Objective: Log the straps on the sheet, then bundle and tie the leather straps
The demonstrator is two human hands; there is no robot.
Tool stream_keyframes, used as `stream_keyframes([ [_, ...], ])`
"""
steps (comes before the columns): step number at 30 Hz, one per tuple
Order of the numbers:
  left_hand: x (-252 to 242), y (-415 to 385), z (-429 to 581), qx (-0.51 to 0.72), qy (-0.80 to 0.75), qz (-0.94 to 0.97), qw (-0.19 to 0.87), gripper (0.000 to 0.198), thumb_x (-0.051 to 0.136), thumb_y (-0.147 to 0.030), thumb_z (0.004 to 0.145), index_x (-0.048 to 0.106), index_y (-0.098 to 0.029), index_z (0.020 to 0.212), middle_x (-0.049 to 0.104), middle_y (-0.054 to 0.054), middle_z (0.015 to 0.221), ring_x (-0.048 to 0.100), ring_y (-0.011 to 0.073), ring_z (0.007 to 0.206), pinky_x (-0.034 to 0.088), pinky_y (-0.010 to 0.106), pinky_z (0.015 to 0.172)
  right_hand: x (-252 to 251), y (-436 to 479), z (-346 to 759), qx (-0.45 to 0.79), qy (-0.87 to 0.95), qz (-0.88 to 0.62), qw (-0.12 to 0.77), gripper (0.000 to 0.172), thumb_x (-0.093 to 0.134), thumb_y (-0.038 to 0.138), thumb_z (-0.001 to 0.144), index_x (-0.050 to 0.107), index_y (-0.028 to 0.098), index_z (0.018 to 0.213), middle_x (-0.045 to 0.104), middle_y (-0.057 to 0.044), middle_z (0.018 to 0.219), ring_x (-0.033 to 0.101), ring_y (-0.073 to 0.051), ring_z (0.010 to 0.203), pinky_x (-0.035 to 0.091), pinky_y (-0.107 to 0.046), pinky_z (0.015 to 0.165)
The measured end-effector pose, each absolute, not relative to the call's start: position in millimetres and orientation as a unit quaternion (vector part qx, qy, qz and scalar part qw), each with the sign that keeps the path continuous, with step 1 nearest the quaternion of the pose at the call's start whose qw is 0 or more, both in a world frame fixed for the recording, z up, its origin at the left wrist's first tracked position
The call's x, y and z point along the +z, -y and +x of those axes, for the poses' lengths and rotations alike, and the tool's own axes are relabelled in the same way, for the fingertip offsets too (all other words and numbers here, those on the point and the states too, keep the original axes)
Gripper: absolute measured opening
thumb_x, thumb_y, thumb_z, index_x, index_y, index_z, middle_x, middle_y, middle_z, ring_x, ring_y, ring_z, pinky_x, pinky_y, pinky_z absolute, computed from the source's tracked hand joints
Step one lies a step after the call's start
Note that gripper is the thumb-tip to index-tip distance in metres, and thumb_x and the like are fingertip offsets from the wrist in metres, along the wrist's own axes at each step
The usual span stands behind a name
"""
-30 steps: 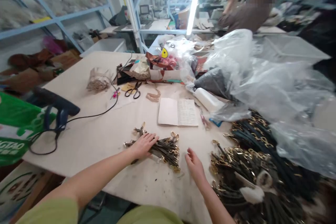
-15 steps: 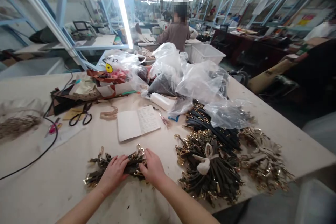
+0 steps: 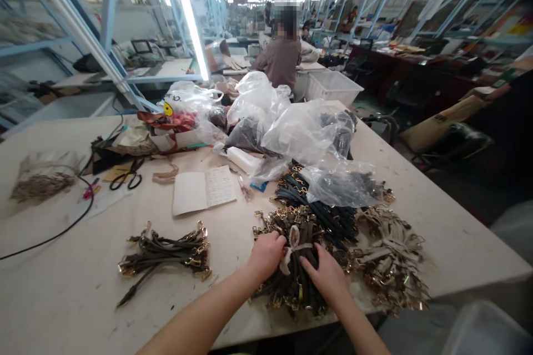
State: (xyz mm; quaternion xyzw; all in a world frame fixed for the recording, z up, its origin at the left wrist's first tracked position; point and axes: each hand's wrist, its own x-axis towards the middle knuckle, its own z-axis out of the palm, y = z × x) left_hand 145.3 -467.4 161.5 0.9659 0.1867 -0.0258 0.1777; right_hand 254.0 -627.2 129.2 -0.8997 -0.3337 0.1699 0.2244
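A thick bundle of dark straps (image 3: 306, 287) with gold-coloured metal clips lies near the table's front edge, tied round its middle with a pale cloth strip (image 3: 295, 237). My left hand (image 3: 267, 255) grips its left side beside the knot, fingers curled. On the other side my right hand (image 3: 327, 273) clasps the bundle, thumb towards the knot and fingertips partly hidden among the straps. Away to the left lies a smaller pile of dark straps (image 3: 170, 252) with the same clips, untouched by either hand.
Beige straps (image 3: 393, 249) and black straps (image 3: 314, 199) lie beside the bundle. Behind are clear plastic bags (image 3: 300, 130), an open notebook (image 3: 205, 191) and black-handled scissors (image 3: 126, 178). A cable (image 3: 62, 233) crosses the left side. A person (image 3: 281, 61) stands further back.
Both hands have left the smaller strap pile and moved right onto the tied bundle. That pile now lies loose, one strap sticking out at its lower left. The view has shifted slightly.
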Motion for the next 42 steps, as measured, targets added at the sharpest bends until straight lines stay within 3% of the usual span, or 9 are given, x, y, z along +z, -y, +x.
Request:
stream_keyframes([
  [6,161.3,506.4,152.0,-0.056,-0.312,0.917,0.241,0.019,0.039,-0.027,0.086,0.056,-0.019,0.090,0.064,0.006,0.088,0.058,0.0190,0.082,0.040,0.029,0.070,142.6,621.4,292.5,0.333,0.333,-0.860,0.198,0.082,0.048,0.078,0.058,0.054,0.015,0.111,0.062,-0.016,0.106,0.058,-0.033,0.099,0.043,-0.041,0.081],
  [10,165.4,520.5,150.6,-0.096,-0.346,0.887,0.289,0.024,0.036,-0.032,0.085,0.053,-0.017,0.076,0.064,0.007,0.081,0.058,0.0194,0.076,0.037,0.027,0.062,158.8,634.2,293.5,0.331,0.329,-0.857,0.218,0.084,0.054,0.077,0.051,0.057,0.013,0.105,0.063,-0.017,0.105,0.058,-0.033,0.098,0.044,-0.039,0.079],
  [15,173.4,518.7,124.5,-0.081,-0.329,0.866,0.367,0.018,0.040,-0.028,0.081,0.049,-0.016,0.070,0.062,0.004,0.077,0.055,0.0172,0.077,0.038,0.024,0.063,164.8,645.4,261.0,0.307,0.336,-0.856,0.244,0.073,0.053,0.071,0.057,0.057,0.014,0.101,0.064,-0.016,0.101,0.059,-0.033,0.096,0.045,-0.038,0.077],
  [22,194.6,515.7,100.2,-0.127,-0.307,0.903,0.272,0.018,0.041,-0.028,0.079,0.049,-0.018,0.067,0.057,0.003,0.070,0.052,0.0178,0.070,0.032,0.027,0.060,163.3,650.8,236.1,0.297,0.366,-0.846,0.249,0.056,0.047,0.061,0.071,0.057,0.014,0.101,0.064,-0.014,0.097,0.060,-0.030,0.093,0.044,-0.037,0.078],
  [26,231.3,518.5,96.6,-0.073,-0.319,0.764,0.556,0.024,0.047,-0.037,0.079,0.047,-0.016,0.066,0.040,-0.003,0.056,0.037,0.0099,0.052,0.027,0.023,0.051,172.2,653.2,222.0,0.137,0.464,-0.839,0.250,0.039,0.048,0.041,0.078,0.054,0.014,0.106,0.059,-0.013,0.100,0.054,-0.027,0.097,0.040,-0.037,0.083],
  [30,286.2,511.9,99.9,0.168,-0.261,0.534,0.787,0.031,0.059,-0.043,0.073,0.044,-0.016,0.074,0.033,-0.008,0.057,0.026,0.0035,0.047,0.027,0.019,0.049,169.3,640.8,209.4,0.156,0.516,-0.791,0.289,0.029,0.047,0.029,0.079,0.054,0.017,0.104,0.056,-0.009,0.098,0.053,-0.021,0.091,0.040,-0.030,0.082],
  [35,309.3,489.6,85.2,0.181,-0.247,0.523,0.795,0.030,0.067,-0.039,0.070,0.052,-0.013,0.077,0.046,-0.004,0.064,0.041,0.0028,0.052,0.034,0.018,0.053,163.2,626.3,205.0,0.146,0.552,-0.778,0.264,0.020,0.038,0.026,0.085,0.057,0.020,0.090,0.055,-0.006,0.088,0.053,-0.019,0.085,0.038,-0.029,0.077],
  [39,271.3,483.3,57.1,0.170,-0.308,0.538,0.766,0.036,0.062,-0.045,0.073,0.054,-0.015,0.091,0.056,0.004,0.092,0.053,0.0095,0.077,0.040,0.021,0.064,162.9,618.0,203.5,0.133,0.583,-0.762,0.250,0.025,0.030,0.025,0.088,0.053,0.019,0.079,0.054,-0.007,0.084,0.052,-0.019,0.083,0.036,-0.029,0.074],
  [42,227.5,493.4,46.5,0.112,-0.379,0.617,0.680,0.046,0.066,-0.037,0.069,0.050,-0.016,0.107,0.057,0.004,0.096,0.053,0.0121,0.078,0.041,0.024,0.067,157.8,613.9,206.7,0.192,0.522,-0.774,0.302,0.023,0.030,0.030,0.087,0.049,0.019,0.081,0.055,-0.006,0.082,0.052,-0.020,0.078,0.036,-0.031,0.071],
])
